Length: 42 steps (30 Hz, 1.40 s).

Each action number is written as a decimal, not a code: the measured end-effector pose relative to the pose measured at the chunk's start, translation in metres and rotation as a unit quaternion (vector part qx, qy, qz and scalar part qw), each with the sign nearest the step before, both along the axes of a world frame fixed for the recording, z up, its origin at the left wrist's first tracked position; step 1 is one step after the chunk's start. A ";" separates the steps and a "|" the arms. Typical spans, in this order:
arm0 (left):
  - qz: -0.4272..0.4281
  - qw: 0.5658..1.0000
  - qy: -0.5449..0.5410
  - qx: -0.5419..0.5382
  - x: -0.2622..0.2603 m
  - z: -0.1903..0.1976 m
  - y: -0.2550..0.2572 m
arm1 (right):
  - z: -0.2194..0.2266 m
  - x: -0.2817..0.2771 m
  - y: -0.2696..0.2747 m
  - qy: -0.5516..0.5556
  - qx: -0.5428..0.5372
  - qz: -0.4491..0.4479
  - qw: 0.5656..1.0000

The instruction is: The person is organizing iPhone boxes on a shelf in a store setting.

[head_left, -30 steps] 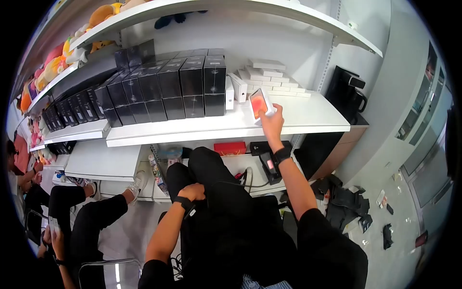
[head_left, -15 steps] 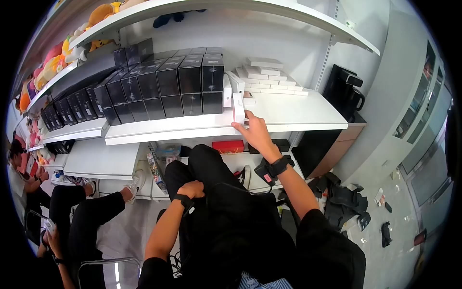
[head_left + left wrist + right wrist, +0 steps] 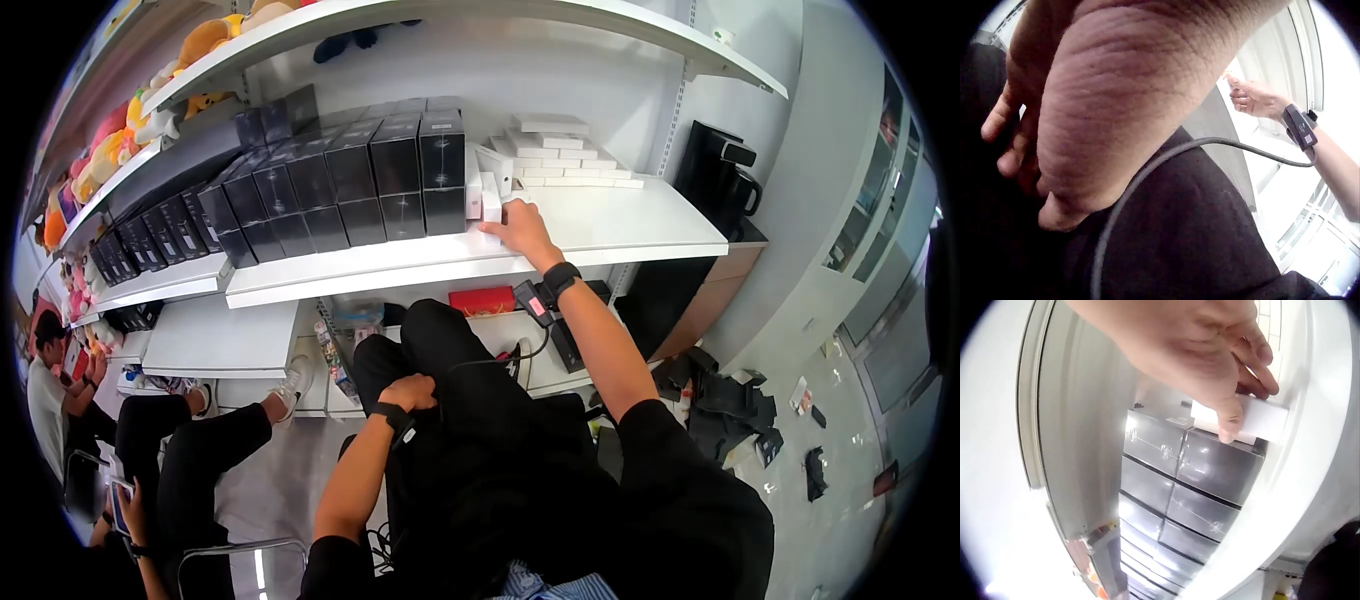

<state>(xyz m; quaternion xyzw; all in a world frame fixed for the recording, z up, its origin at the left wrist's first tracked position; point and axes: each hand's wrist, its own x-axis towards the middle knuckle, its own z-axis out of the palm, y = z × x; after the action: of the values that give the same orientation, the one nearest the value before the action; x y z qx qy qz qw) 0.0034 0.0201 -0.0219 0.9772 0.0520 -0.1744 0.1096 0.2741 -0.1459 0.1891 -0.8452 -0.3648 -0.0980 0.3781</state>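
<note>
My right hand [image 3: 523, 232] pinches a slim white phone box [image 3: 491, 198] at the front of the white shelf [image 3: 640, 225]. The box stands upright beside other white boxes [image 3: 473, 185], right of the stacked black boxes [image 3: 400, 165]. In the right wrist view, my thumb lies on the near face of the white box [image 3: 1266, 417] and the fingers are behind it. My left hand [image 3: 411, 391] rests on my thigh, holding nothing. Seen from the left wrist, the left hand's fingers hang loosely curled over the black trousers [image 3: 1172, 212].
Flat white boxes [image 3: 570, 160] are piled at the shelf's back. An upper shelf [image 3: 600, 20] overhangs it. A black coffee machine [image 3: 712, 175] stands to the right. A cable [image 3: 1210, 140] runs from my right wrist device across my lap. Another seated person's legs [image 3: 200, 450] extend at left.
The phone box was held tilted over the shelf, its orange-red picture showing. My right hand turned it upright and brought it left against the white boxes. My left hand stayed on the thigh.
</note>
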 end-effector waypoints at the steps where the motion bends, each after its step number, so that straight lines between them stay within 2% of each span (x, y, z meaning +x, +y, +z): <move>1: -0.006 1.000 -0.002 0.001 0.004 -0.005 0.002 | -0.006 0.005 0.004 -0.007 0.007 0.003 1.000; 5: 0.000 1.000 0.013 -0.001 0.008 -0.016 0.003 | -0.010 0.004 0.007 -0.007 -0.008 -0.011 1.000; 7: 0.013 0.999 0.034 -0.002 0.000 0.015 -0.007 | -0.016 -0.002 0.006 -0.007 -0.008 -0.019 1.000; 12: -0.003 1.000 0.014 0.008 0.001 -0.004 -0.002 | -0.029 -0.026 -0.007 -0.065 0.020 -0.071 0.995; 16: -0.012 0.999 0.024 0.019 0.001 0.005 -0.005 | -0.023 -0.054 -0.031 -0.097 0.019 -0.098 0.990; 17: 0.017 1.000 0.006 0.010 -0.002 0.006 -0.007 | -0.021 -0.061 -0.040 -0.098 0.013 -0.102 0.990; 20: -0.007 1.000 0.019 0.007 0.002 -0.001 0.001 | -0.021 -0.069 -0.074 -0.107 0.004 -0.126 0.986; 21: 0.006 1.000 0.014 -0.005 -0.004 0.012 -0.005 | -0.022 -0.065 -0.085 -0.118 0.000 -0.141 0.983; 24: 0.005 1.000 -0.015 0.021 0.002 -0.001 -0.008 | -0.016 -0.039 -0.109 -0.124 -0.006 -0.169 0.978; 26: 0.005 1.000 0.012 0.023 0.008 -0.007 -0.004 | -0.025 -0.015 -0.118 -0.113 -0.013 -0.176 0.978; 30: -0.007 1.000 0.007 0.016 0.002 0.007 -0.014 | -0.022 0.033 -0.091 -0.097 -0.009 -0.187 0.978; 32: -0.011 0.999 -0.005 0.032 0.003 -0.001 -0.012 | -0.023 0.067 -0.063 -0.080 -0.021 -0.187 0.979; 35: -0.021 0.999 -0.003 0.050 0.003 -0.011 -0.010 | -0.016 0.077 -0.025 -0.043 0.024 -0.219 0.974; 38: -0.025 0.997 -0.002 0.066 0.005 -0.016 -0.007 | -0.023 0.088 -0.011 -0.043 0.061 -0.216 0.973; 42: -0.022 0.999 0.038 0.023 0.003 -0.001 -0.006 | -0.063 0.135 -0.023 -0.019 0.061 -0.140 0.988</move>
<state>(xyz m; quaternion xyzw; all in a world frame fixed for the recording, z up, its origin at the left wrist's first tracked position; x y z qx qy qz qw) 0.0068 0.0140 -0.0231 0.9730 0.0389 -0.2125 0.0814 0.4095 -0.1687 0.1257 -0.8610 -0.2436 -0.1879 0.4050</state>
